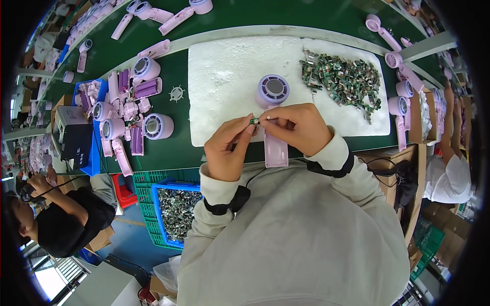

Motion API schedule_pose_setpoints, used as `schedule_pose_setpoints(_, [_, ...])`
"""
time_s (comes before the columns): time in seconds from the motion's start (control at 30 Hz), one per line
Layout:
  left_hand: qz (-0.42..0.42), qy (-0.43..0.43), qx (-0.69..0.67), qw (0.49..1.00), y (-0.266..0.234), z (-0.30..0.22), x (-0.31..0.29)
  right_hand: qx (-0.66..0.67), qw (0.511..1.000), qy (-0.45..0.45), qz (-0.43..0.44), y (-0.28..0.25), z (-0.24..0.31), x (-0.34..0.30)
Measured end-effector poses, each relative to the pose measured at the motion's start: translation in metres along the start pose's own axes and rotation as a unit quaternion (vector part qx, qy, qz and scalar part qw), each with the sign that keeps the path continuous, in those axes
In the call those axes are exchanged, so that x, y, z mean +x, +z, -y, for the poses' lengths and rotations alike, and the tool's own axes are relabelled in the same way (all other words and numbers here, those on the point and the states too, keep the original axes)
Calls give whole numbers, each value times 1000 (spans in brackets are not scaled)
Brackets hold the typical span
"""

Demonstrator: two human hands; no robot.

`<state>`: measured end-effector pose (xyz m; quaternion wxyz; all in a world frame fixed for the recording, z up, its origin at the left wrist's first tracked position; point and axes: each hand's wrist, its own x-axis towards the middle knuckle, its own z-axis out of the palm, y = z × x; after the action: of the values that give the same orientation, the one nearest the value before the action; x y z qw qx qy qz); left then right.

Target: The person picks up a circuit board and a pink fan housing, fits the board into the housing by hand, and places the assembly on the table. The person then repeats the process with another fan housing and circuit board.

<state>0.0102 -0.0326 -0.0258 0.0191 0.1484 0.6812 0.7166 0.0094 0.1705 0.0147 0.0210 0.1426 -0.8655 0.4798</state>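
Note:
My left hand (229,145) pinches a small green circuit board (253,121) between thumb and fingertips. Close beside the board, my right hand (300,126) has its thumb and index finger pressed together; what they grip is too small to make out. Beneath both hands lies a lilac handheld fan (276,151), its round head (273,91) pointing away from me and its handle toward me. The right hand covers part of the fan where head and handle meet. The fan rests on a white foam sheet (224,66), the handle reaching past its near edge.
A heap of small circuit boards (344,81) covers the foam's right side. Lilac fan parts (125,97) crowd the left, by a blue bin (94,158) and a dark box (74,135). More fans (398,105) stand right. A blue crate (176,211) of boards sits below; co-workers flank me.

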Motion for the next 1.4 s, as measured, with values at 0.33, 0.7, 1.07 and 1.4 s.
schedule_pose_setpoints(0.33, [66, -83, -122, 987, -13, 10, -2, 33, 999, -12, 17, -2, -8, -9])
schedule_pose_setpoints(0.7, [100, -115, -150, 977, -15, 13, -1, 91, 995, 2, 33, -8, -7, -14])
schedule_pose_setpoints(1.07, [134, -123, -179, 967, -17, 15, -1, 138, 988, 62, 26, -1, -8, -20])
schedule_pose_setpoints(1.4, [95, -96, -158, 978, -9, 16, -4, 144, 985, 93, -10, 1, -2, -19])
